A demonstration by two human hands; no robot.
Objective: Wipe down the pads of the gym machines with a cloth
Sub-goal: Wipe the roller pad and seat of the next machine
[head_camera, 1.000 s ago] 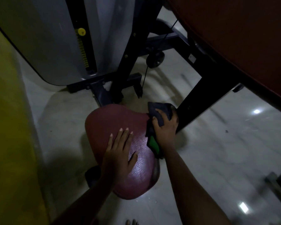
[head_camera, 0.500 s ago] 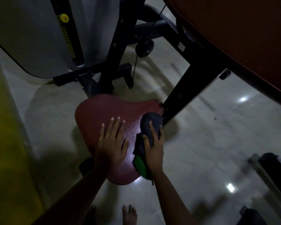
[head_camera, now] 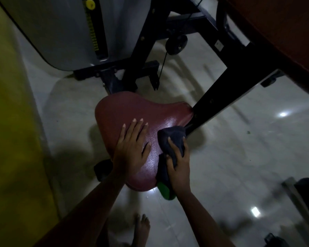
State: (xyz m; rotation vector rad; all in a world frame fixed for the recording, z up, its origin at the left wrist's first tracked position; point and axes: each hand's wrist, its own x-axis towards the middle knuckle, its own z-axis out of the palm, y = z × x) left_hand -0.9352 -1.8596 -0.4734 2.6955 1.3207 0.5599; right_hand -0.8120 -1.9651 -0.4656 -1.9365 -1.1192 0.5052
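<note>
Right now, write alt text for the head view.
A right hand presses a dark cloth on a maroon padded gym seat, while the left hand rests flat on it, above a glossy pale floor.

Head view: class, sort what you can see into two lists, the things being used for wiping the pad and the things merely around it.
In use:
- seat pad
- cloth, gripped by the right hand
- left hand, flat on the pad

Just around:
- black frame
- grey weight cover
- yellow pin
- small wheel
- floor
</note>
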